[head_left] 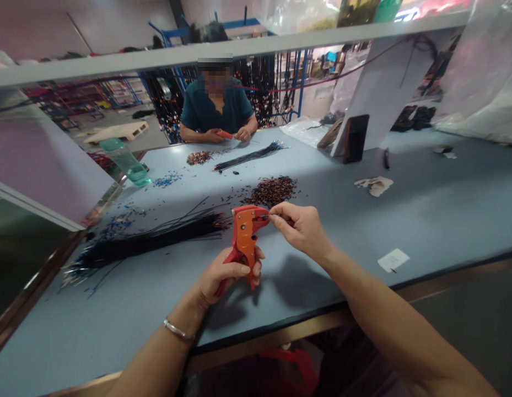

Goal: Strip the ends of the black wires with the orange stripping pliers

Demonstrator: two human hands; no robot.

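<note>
My left hand is wrapped round the handles of an orange wire stripper, held upright above the blue table. My right hand pinches something small at the stripper's jaws; what it holds is too small to name. A long bundle of black wires lies on the table to the left of the stripper. A heap of small dark stripped bits sits just beyond the tool.
Across the table a person in a teal shirt holds a red tool, with another wire bundle and a small heap before them. A green bottle stands far left. A phone, paper scraps and a label lie to the right.
</note>
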